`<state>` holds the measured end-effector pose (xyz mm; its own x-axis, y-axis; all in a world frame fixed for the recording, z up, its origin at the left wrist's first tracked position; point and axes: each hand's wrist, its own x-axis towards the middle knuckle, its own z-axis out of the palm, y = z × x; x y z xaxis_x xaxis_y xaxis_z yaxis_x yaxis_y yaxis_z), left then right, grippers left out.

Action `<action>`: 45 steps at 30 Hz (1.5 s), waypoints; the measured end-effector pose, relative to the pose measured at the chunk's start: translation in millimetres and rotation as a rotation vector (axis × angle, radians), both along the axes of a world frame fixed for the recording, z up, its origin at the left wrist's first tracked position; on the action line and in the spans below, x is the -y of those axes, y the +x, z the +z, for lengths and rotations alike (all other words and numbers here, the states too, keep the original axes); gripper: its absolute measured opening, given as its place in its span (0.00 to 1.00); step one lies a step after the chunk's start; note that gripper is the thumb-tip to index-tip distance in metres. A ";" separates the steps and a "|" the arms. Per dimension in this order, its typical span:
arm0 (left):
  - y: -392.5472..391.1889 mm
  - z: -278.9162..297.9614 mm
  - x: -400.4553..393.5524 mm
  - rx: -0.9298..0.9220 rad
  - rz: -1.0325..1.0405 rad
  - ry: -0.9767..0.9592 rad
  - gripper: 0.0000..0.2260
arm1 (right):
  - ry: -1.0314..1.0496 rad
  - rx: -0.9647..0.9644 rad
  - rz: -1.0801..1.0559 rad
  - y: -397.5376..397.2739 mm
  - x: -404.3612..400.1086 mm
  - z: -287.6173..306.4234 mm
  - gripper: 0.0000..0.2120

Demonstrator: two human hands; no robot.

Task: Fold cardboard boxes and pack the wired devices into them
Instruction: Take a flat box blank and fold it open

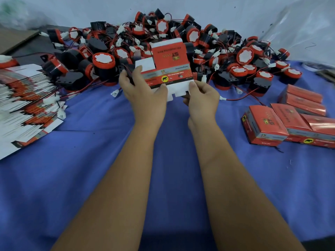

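I hold an unfolded red and white cardboard box [170, 66] up above the blue table cloth [101, 124], in front of the pile. My left hand [143, 91] grips its left lower edge, thumb on the printed face. My right hand [201, 98] pinches the white bottom flap at the right. Behind the box lies a big heap of black and red wired devices [103, 64] with white connectors and red and black leads.
A fanned stack of flat box blanks [27, 105] lies at the left. Several closed red boxes [282, 124] stand at the right. Clear plastic sheeting [304, 31] hangs at the back right. A grey board [16, 38] lies at the back left.
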<state>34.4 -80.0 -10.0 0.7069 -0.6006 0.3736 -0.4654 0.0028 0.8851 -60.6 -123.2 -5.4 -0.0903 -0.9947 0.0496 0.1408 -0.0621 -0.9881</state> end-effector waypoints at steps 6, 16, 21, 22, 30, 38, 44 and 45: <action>14.4 3.3 2.8 -0.677 -0.175 -0.258 0.28 | -0.071 -0.139 0.148 -2.5 -2.5 0.3 0.17; 20.7 6.3 -0.1 -1.000 -0.453 -0.484 0.29 | -0.408 -0.872 0.129 1.6 -4.0 -12.2 0.20; 15.6 5.6 -1.8 -0.791 -0.460 -0.414 0.31 | -0.643 -1.116 0.032 -3.5 -6.4 -7.0 0.17; 15.1 5.6 -3.1 -0.748 -0.460 -0.397 0.32 | -0.652 -1.102 0.056 -3.0 -7.7 -5.9 0.16; -0.6 4.2 -6.2 -0.227 -0.423 -0.286 0.24 | -0.643 -1.162 0.035 2.6 -12.0 -5.2 0.12; -7.5 1.6 -6.9 -0.039 -0.540 -0.234 0.30 | -0.398 -0.383 -0.004 3.8 -15.6 3.6 0.16; -1.3 -7.9 6.6 0.048 -0.459 0.039 0.32 | -0.081 0.168 0.160 1.8 -10.0 4.7 0.19; 0.2 -8.8 8.4 0.061 -0.440 0.067 0.33 | -0.082 0.162 0.180 2.3 -9.7 3.6 0.20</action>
